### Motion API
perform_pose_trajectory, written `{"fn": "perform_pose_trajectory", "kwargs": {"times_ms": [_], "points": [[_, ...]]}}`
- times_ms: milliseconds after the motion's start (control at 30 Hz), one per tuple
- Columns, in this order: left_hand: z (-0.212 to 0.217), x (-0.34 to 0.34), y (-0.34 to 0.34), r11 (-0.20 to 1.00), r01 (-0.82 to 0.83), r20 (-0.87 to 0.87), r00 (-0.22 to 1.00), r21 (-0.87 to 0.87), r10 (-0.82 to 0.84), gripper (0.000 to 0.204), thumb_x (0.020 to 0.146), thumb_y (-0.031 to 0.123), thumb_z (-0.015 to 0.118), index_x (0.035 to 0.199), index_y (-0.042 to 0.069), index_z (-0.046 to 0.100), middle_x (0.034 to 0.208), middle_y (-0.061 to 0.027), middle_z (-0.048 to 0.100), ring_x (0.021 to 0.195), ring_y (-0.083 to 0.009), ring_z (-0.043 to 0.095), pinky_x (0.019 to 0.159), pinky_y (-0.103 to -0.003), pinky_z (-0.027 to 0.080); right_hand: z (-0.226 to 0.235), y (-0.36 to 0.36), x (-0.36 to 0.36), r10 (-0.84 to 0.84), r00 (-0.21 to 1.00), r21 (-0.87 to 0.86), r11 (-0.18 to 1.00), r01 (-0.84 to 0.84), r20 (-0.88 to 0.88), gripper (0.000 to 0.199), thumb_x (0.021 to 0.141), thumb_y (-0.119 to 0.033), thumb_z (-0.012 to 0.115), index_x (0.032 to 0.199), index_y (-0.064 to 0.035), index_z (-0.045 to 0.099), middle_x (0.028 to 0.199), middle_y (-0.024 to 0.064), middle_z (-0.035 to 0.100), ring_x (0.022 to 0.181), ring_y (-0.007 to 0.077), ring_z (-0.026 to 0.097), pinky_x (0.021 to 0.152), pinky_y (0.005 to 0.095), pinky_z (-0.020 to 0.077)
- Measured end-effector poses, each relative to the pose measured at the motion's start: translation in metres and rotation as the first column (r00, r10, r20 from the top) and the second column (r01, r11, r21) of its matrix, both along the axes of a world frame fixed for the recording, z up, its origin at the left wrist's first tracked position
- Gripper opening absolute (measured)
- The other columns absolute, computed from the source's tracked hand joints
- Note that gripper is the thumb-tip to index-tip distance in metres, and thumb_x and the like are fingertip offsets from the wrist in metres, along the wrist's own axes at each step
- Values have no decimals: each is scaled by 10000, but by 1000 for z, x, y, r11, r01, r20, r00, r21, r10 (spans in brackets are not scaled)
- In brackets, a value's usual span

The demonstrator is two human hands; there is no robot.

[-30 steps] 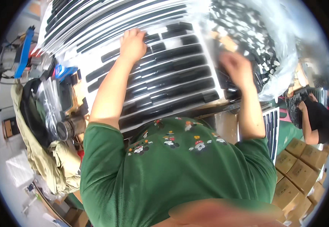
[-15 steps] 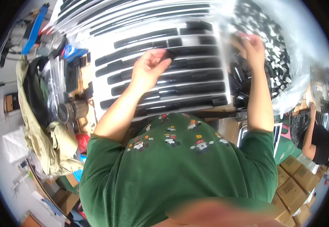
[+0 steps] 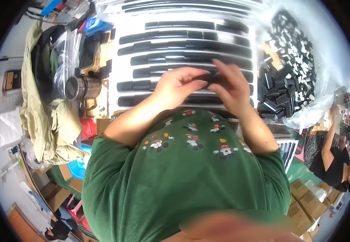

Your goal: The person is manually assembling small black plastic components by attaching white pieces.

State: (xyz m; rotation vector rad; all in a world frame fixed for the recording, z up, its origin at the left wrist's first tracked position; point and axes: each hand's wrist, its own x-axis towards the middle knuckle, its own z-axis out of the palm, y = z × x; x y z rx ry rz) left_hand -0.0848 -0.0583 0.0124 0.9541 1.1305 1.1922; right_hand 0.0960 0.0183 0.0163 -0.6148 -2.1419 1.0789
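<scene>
Close in front of my shirt, both hands meet over a white tray (image 3: pixel 113 94) with rows of long black glossy tubes (image 3: pixel 158 48). My left hand (image 3: pixel 179 85) pinches a small black piece (image 3: pixel 210 77) between thumb and fingertips; its shape is hard to make out against the dark tubes. Just across from it, my right hand (image 3: pixel 234 86) has its thumb and fingers apart around the same spot, slightly blurred. To the right of the tray, loose black caps (image 3: pixel 275 94) lie beside a heap of small black and white parts (image 3: pixel 295 52) on clear plastic.
At the left stand a metal-and-glass mug (image 3: pixel 78 88), a phone-like dark slab (image 3: pixel 88 52) and a blue container (image 3: pixel 96 25). A beige jacket (image 3: pixel 42 121) hangs nearby. Cardboard boxes (image 3: pixel 300 213) are stacked at lower right; another person (image 3: pixel 332 163) works at far right.
My right hand has come left from the heap of parts to meet my left hand. The left hand has moved slightly right and nearer to me, and the view has shifted.
</scene>
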Motion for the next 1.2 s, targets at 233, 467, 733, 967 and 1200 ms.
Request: {"fn": "perform_pose_trajectory", "kwargs": {"times_ms": [233,467,733,967,1200], "points": [[-10,17,-7,976,-218,169,962,16,212,210,837,-23,608,1041,-23,558,970,-101,643,872,-116,610,775,-234,498,1,-15,-17,-184,982,250,950,189,-43,837,514,-260,865,1228,-38,491,1172,122,531,1036,280,541,826,341,478],[-28,25,-16,975,-150,509,834,-162,212,167,851,15,601,1005,-37,563,955,-108,633,854,-161,622,782,-275,507,-13,-16,-21,-224,968,437,886,155,109,729,512,-209,852,1146,-66,522,1118,86,585,1010,264,572,937,411,415],[-30,17,-24,953,-243,493,816,-178,301,181,873,26,574,1041,-40,562,998,-116,626,892,-158,611,817,-282,497,-14,-20,-40,-187,979,368,919,144,85,657,547,-181,821,1140,-107,547,1093,43,625,957,230,620,1084,501,215],[-26,-74,-34,853,-522,-396,782,7,482,194,857,126,626,1037,52,631,950,-32,621,818,-92,555,748,-236,451,-2,6,-27,-74,996,157,985,66,47,906,517,-307,851,1295,-104,434,1408,158,319,1316,338,279,1070,458,236],[-52,-181,-60,943,-324,-947,273,73,167,219,805,138,648,1006,54,633,963,-153,559,815,-282,617,753,-331,481,-12,53,65,-370,921,-108,917,383,123,603,712,-35,720,1266,-104,491,1398,60,352,1293,204,337,1034,409,311]]}}
